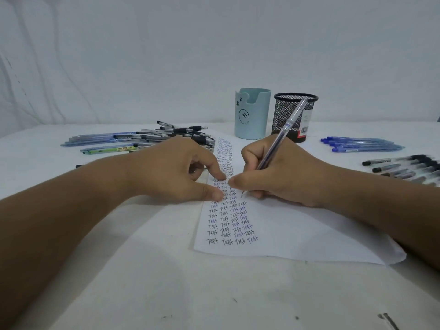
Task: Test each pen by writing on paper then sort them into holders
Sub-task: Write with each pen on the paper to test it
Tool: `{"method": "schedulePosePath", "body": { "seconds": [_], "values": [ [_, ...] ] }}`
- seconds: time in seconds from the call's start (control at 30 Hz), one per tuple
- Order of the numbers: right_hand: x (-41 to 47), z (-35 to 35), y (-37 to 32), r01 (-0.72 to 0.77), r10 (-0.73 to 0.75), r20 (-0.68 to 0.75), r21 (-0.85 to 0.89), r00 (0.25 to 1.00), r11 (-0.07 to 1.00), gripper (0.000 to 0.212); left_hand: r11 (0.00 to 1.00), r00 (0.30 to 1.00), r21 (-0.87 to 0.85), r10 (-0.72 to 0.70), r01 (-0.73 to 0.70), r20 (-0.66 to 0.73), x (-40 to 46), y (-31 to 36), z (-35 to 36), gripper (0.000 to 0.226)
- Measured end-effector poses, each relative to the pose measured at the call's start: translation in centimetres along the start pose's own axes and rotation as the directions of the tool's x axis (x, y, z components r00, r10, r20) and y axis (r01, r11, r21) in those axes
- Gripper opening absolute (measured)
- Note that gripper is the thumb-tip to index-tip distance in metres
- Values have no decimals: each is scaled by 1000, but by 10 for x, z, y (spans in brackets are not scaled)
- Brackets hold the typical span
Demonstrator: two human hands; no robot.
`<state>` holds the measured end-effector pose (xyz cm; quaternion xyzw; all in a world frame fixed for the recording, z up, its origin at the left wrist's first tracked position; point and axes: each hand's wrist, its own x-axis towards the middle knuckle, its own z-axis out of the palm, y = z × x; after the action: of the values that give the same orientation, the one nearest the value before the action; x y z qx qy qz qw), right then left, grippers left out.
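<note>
A person's right hand (281, 177) pinches a clear-barrelled pen (283, 132) between thumb and curled fingers, its tip touching a white sheet of paper (297, 232) that lies on a white-covered table (166, 282) — the barrel leans up and away, crossing in front of the black mesh holder (295, 115). The left hand (176, 170) rests on the sheet's left edge, index finger and thumb pressed down on the paper, holding nothing. Columns of the handwritten word "Test" (232, 225), in black and blue ink, run down the left part of the sheet, from near the holders to its near edge. A pale blue holder (252, 114) with a bear face stands just left of the mesh one, both at the far end of the paper. A loose heap of pens (142, 139) lies to the left; to the right, a row of blue pens (359, 144) — and nearer the edge, a group of black-and-grey pens (404, 167).
</note>
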<state>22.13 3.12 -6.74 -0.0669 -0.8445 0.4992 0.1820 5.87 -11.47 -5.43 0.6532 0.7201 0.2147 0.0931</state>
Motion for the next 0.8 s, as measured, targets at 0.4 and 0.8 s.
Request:
{"method": "schedulePosePath", "body": {
  "seconds": [0.4, 0.8],
  "values": [
    [-2, 3, -1, -6, 10, 25, -164, 1000, 986, 37, 1000, 999, -10, -25, 26, 22, 1, -2, 0, 30],
    [-2, 3, -2, -18, 21, 18, -169, 1000, 985, 38, 1000, 999, -16, -24, 25, 28, 1, -3, 0, 27]
  ]
}}
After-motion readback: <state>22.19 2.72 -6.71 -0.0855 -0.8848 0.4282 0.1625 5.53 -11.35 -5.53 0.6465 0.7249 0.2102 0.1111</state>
